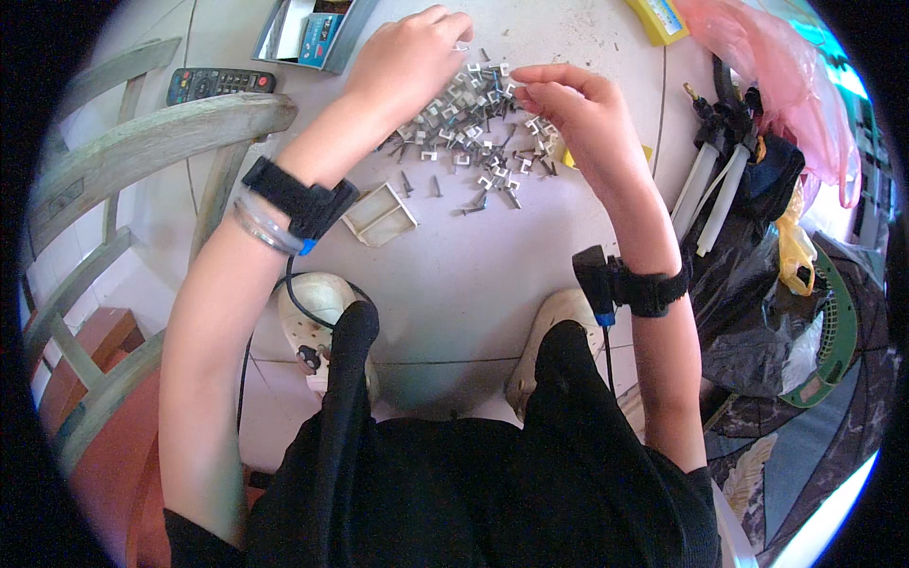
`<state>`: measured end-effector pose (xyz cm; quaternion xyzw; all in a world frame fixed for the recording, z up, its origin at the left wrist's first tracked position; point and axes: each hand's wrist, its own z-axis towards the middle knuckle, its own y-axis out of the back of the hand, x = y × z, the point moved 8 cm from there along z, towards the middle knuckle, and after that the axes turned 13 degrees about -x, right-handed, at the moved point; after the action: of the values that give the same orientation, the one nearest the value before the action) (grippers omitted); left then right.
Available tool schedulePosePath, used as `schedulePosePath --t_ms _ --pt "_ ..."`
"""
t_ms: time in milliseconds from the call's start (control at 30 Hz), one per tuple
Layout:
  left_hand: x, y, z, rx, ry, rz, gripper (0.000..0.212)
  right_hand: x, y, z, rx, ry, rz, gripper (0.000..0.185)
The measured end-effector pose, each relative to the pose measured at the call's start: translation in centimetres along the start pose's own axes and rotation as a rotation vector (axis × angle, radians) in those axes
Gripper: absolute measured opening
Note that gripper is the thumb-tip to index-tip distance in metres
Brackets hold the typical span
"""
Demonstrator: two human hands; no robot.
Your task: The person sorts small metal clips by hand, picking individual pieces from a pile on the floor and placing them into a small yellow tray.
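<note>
A loose pile of white plastic cable clips (447,106) with steel nails is spread on the tiled floor in front of me. My left hand (415,60) is over the pile's far left side, its fingers curled. A small whitish bit shows by its fingertips, but I cannot tell whether they grip it. At the pile's right edge is my right hand (579,99), the index finger and thumb slightly apart, with nothing visible between them. Several loose nails (436,186) lie nearer to me. Beside them a small, shallow, divided white plastic tray (380,215) sits tilted askew.
A grey box (341,60) and a black remote control (220,84) lie at the far left, near a weathered wooden chair (163,149). Yellow packaging (657,21), a pink plastic bag (774,78), white-and-black tubes (710,177) and a black bag (738,319) line the right.
</note>
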<state>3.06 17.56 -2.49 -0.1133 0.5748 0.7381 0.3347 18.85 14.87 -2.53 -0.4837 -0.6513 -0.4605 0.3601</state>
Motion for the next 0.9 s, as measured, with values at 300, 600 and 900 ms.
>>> schedulePosePath --t_ms 300,600,900 --pt "-6.7 5.0 -3.7 -0.201 -0.068 -0.259 0.019 -3.9 -2.3 -5.0 0.089 -0.562 0.944 0.025" --pt "-6.8 2.4 -3.9 -0.079 -0.005 -0.272 0.023 -6.8 -3.0 -6.0 0.066 -0.739 1.024 0.023" --pt "-3.4 -3.4 -0.3 -0.039 -0.073 0.006 0.02 -5.7 -1.9 -5.7 0.059 -0.672 0.841 0.03"
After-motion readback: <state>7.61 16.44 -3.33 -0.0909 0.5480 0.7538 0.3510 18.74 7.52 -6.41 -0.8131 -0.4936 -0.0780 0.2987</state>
